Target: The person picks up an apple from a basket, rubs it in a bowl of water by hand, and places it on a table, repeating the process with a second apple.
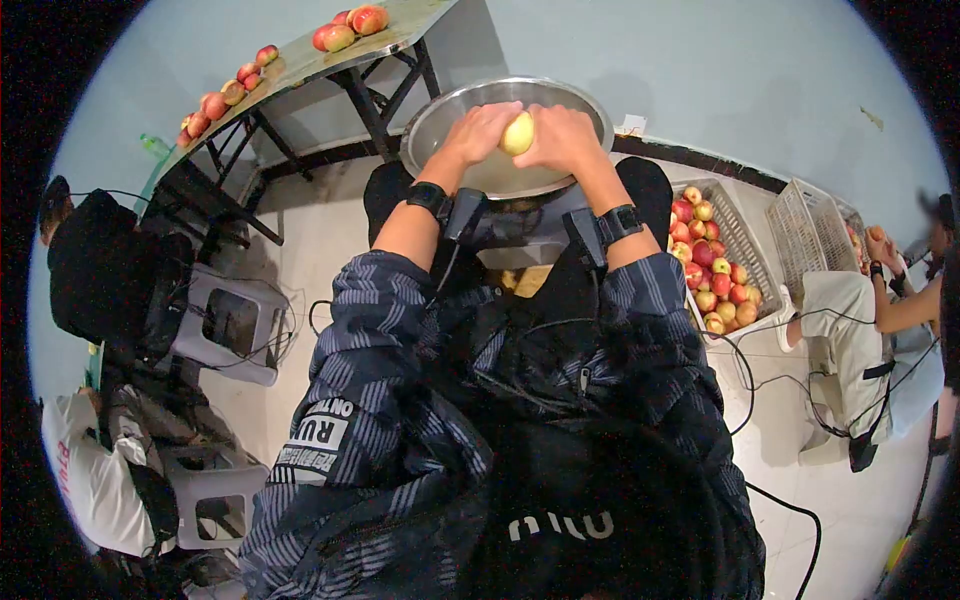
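Between my two hands, over a wide metal basin, is a pale yellow peeled-looking fruit. My left hand curls against its left side. From the right, my right hand wraps round it with the thumb along its edge. The fingertips of both hands are partly hidden behind the fruit and knuckles. Whatever else they may hold cannot be made out. The basin's inside looks pale below my hands.
A basket of red and yellow apples stands at the right. Apples lie on a table at upper left. One person sits at right, others at left near stools. Cables cross the floor.
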The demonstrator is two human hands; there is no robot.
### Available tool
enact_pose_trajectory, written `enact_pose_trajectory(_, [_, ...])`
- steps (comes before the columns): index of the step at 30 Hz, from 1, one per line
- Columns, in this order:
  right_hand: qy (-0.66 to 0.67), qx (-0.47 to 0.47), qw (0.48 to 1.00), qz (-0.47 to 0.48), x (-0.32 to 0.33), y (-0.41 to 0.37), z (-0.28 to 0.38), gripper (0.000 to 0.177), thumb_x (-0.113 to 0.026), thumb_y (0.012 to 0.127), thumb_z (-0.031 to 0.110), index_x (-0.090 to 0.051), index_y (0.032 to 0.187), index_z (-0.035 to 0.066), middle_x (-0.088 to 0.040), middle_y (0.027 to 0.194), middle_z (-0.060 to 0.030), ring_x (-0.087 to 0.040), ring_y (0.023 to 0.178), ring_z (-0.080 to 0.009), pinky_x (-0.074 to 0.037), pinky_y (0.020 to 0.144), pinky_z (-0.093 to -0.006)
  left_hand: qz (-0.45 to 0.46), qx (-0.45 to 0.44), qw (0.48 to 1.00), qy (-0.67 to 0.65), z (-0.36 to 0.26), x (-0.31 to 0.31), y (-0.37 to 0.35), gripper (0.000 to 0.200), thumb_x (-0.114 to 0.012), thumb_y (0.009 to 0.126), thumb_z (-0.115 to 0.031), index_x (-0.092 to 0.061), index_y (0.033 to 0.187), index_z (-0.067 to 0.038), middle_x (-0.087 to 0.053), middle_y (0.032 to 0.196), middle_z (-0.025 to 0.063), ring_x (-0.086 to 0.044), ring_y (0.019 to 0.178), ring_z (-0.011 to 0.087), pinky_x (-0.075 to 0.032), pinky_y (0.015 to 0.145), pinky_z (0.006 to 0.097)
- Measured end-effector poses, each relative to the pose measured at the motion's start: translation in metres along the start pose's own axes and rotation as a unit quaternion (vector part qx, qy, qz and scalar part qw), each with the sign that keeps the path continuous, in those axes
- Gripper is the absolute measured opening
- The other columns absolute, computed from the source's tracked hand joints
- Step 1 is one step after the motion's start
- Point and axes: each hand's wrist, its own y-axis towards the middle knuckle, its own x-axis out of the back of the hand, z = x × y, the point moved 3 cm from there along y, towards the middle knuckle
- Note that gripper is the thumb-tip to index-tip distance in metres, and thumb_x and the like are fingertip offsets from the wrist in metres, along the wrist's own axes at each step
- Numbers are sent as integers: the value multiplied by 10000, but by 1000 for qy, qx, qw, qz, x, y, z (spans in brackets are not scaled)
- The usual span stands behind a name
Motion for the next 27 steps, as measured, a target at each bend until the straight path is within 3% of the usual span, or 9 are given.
enact_pose_trajectory(3, [9,-23,1000,-7,0,-2,-4,675,-765,566,552,-651,1003,51,-703,854,-183,-684,838,-370,-553,740,-480,74,85,994,-6,-15,2,-4,644,-400,920,-650,-650,1138,-98,-654,1160,201,-586,1096,396,-428,952,488])
enact_pose_trajectory(6, [25,-37,999,-20,0,-4,-3,648,-786,564,560,-687,946,46,-713,874,-176,-696,845,-361,-560,746,-470,45,72,996,-34,-33,2,-6,653,-418,904,-671,-650,1102,-93,-664,1112,197,-597,1062,404,-440,930,493])
enact_pose_trajectory(9, [8,-31,999,28,1,-2,0,708,-766,561,643,-709,933,43,-716,879,-185,-697,849,-363,-558,762,-472,79,108,985,-104,-29,0,-5,607,-381,949,-592,-624,1100,-57,-660,1066,219,-601,1022,411,-443,905,478])
enact_pose_trajectory(12, [34,-12,998,45,4,-6,5,789,-730,567,730,-724,935,33,-700,841,-207,-688,831,-374,-546,748,-477,29,-88,995,-26,8,-9,10,584,-316,990,-506,-611,1064,-8,-651,1039,252,-598,999,416,-438,889,472])
enact_pose_trajectory(15, [27,-6,998,53,0,-5,4,826,-704,554,785,-731,861,19,-700,826,-219,-688,815,-385,-541,741,-478,58,19,997,-39,-12,-2,-2,585,-262,1011,-447,-601,1010,29,-642,1029,271,-594,986,416,-431,888,465])
enact_pose_trajectory(21, [37,-5,997,64,3,-6,6,803,-729,528,735,-723,819,-14,-701,818,-230,-686,803,-398,-544,744,-472,112,71,989,-72,-9,-4,-1,630,-250,1011,-469,-618,943,38,-646,1011,273,-595,972,417,-426,893,462])
enact_pose_trajectory(27, [38,-16,997,69,7,-7,8,763,-739,529,703,-728,803,-9,-701,808,-225,-688,792,-390,-544,729,-472,87,78,990,-81,-9,-3,-1,663,-239,1008,-490,-619,897,41,-650,940,271,-602,915,408,-435,872,464])
